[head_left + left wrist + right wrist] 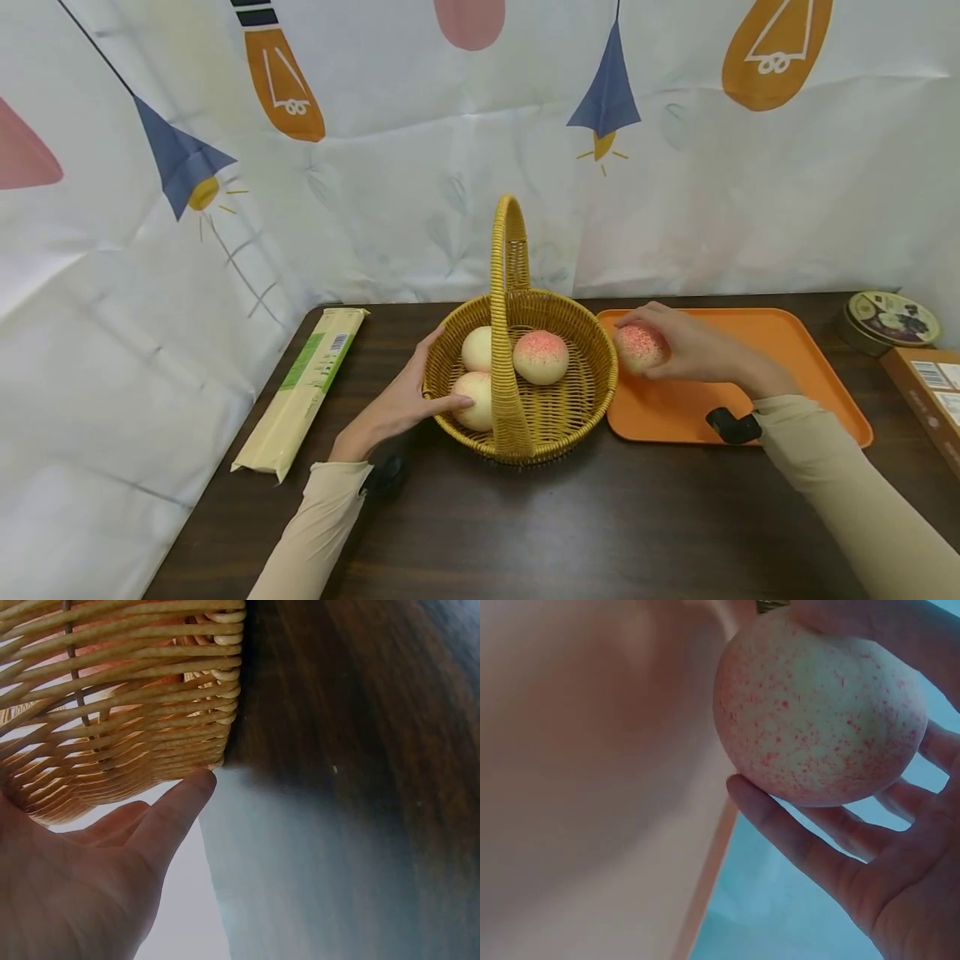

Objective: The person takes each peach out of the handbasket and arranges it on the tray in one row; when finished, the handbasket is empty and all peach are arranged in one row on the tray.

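Note:
A wicker basket (607, 367) with a tall arched handle (504, 325) stands on the dark table. My left hand (401, 402) grips its left rim, thumb reaching over into the basket and fingers against the outside wall. In the left wrist view, fingers press the woven side (150, 720). Inside lie a pink-topped peach (541, 357) right of the handle and two paler peaches (474, 400), partly behind it. With curled fingers and thumb, my right hand (697, 354) holds a red-speckled peach (817, 712) over the left end of an orange tray (780, 350).
A long pale-and-green packet (303, 387) lies left of the basket. At the far right are a round tin (888, 321) and a brown box (926, 392). A printed white curtain (450, 167) hangs behind the table (570, 525).

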The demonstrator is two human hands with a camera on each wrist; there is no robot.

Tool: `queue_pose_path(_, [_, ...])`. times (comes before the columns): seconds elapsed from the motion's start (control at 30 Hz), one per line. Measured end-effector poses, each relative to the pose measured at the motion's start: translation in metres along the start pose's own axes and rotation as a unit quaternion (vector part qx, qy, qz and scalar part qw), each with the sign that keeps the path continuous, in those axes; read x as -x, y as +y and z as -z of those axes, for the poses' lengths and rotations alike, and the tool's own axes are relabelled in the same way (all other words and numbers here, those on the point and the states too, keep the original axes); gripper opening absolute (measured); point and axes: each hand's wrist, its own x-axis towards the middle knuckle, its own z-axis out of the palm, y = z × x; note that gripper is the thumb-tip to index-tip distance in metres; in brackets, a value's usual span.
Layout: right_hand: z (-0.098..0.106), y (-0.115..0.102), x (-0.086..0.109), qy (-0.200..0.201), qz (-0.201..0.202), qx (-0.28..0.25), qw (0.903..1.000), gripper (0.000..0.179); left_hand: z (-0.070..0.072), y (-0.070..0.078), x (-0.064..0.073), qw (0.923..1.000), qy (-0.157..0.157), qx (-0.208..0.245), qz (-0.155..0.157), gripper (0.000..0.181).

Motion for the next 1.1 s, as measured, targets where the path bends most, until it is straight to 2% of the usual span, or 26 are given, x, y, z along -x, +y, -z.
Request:
queue_pose_path(0.17, [-0.01, 0.0, -0.007, -0.002, -0.005, 0.039, 0.9992, 0.061, -0.001, 0.001, 0.001, 1.0, -0.003, -0.003, 0.002, 0.12])
queue_pose_path(0.3, [-0.012, -0.001, -0.01, 0.0, -0.005, 0.048, 0.9988, 0.06, 0.0, 0.003, 0.001, 0.9999, -0.003, -0.01, 0.001, 0.12])
queue_pose_path(0.5, [-0.011, -0.006, -0.016, 0.003, -0.006, 0.061, 0.9981, 0.06, 0.003, 0.005, 0.001, 1.0, 0.001, 0.003, 0.008, 0.12])
queue_pose_path(0.77, [-0.01, 0.0, -0.01, 0.004, -0.05, 0.02, 0.9985, 0.071, 0.003, 0.006, -0.001, 0.9998, -0.001, 0.011, 0.019, 0.121])
queue_pose_path(0.93, [-0.01, 0.005, -0.006, 0.016, -0.05, -0.014, 0.9985, 0.074, 0.002, 0.006, -0.002, 0.9997, 0.001, 0.004, 0.023, 0.12])
queue_pose_path(1.1, [-0.01, 0.008, -0.008, 0.006, -0.048, -0.015, 0.9987, 0.078, 0.001, 0.003, -0.004, 0.9997, 0.003, -0.005, 0.025, 0.12])
